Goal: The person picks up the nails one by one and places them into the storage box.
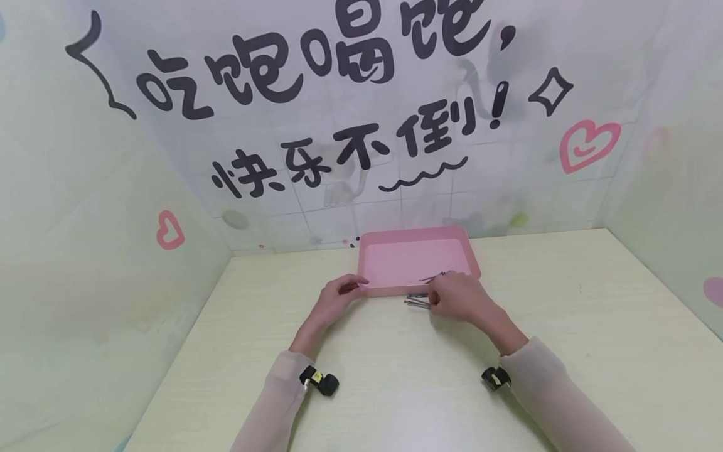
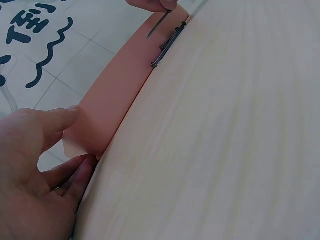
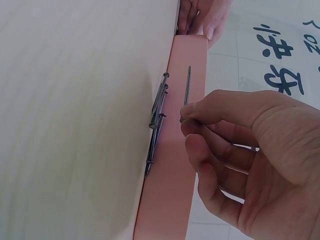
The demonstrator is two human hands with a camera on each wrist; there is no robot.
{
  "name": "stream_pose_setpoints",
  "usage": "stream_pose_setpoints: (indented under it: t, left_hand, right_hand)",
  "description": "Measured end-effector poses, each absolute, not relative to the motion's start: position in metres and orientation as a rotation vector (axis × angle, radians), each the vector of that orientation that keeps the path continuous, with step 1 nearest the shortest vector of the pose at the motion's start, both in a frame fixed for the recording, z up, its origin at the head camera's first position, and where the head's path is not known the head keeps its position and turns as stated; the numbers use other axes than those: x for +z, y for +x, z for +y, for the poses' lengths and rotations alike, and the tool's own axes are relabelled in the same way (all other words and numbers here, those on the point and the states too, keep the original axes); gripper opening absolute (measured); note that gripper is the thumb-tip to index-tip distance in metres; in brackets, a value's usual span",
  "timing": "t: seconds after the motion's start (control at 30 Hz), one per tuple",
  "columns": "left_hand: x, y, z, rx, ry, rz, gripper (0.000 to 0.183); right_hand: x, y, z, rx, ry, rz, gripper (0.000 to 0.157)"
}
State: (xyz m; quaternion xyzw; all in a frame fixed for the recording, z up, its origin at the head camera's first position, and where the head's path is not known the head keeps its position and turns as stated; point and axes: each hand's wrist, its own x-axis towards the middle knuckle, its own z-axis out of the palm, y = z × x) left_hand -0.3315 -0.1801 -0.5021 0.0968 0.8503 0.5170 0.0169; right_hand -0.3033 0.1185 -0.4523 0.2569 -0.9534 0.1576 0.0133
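Note:
A pink tray (image 1: 415,290) lies on the table with its near long wall toward me. My left hand (image 1: 337,300) grips its near left corner; in the left wrist view the thumb is at the wall's upper edge and the fingers sit low by the table. Between thumb and forefinger, my right hand (image 1: 460,297) pinches a single nail (image 3: 188,86) by its head end, the point sticking out. This nail is level with the tray's near wall, above the table. Several loose nails (image 3: 158,112) lie in a small heap on the table against that wall, below the right hand.
The pale wooden table (image 1: 384,389) spreads in front of the tray. Behind it hangs a printed curtain (image 1: 339,213) with black characters, close to the tray's far edge. More curtain panels stand at the left and right. A small black camera is strapped to each wrist.

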Motion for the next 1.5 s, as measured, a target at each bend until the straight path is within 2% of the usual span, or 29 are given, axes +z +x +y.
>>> stream_pose_setpoints:
  t: [0.5, 0.83, 1.5]
  left_hand:
    - [-0.502, -0.331, -0.181, 1.605, 0.293, 2.639, 0.022]
    - [-0.502, -0.330, -0.180, 1.607, 0.292, 2.641, 0.022]
    - [-0.501, -0.331, -0.180, 1.605, 0.287, 2.643, 0.022]
  right_hand:
    - [-0.441, -0.302, 0.126, 0.503, 0.783, -2.899, 0.023]
    - [-0.434, -0.303, 0.131, 0.525, 0.681, -2.954, 0.006]
    - [-0.434, -0.308, 0.141, 0.527, 0.619, -2.926, 0.004]
